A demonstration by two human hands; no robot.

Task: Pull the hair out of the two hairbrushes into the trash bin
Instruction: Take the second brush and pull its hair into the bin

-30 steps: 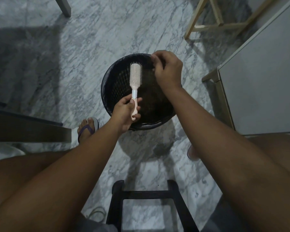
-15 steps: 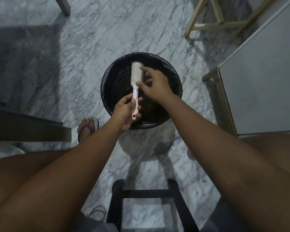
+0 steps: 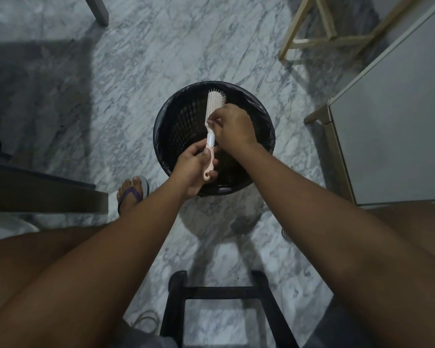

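A pink and white hairbrush (image 3: 214, 102) is held over a black round trash bin (image 3: 183, 116) lined with a dark bag on the marble floor. My left hand (image 3: 194, 167) grips the brush's pink handle, bristle head pointing away from me. My right hand (image 3: 232, 126) is at the lower part of the bristle head, fingertips curled and pinching among the bristles. Any hair between the fingers is too fine to make out. Only one brush is in view.
A black stool frame (image 3: 224, 295) stands between my knees. A grey cabinet (image 3: 399, 116) is at the right, pale wooden legs (image 3: 312, 41) at the back right, a dark bench edge (image 3: 45, 197) at the left. My sandalled foot (image 3: 132, 190) rests left of the bin.
My right hand came back from the bin's far rim to the brush and slid down to the base of the bristle head, fingers closing there. The brush tilted slightly right.
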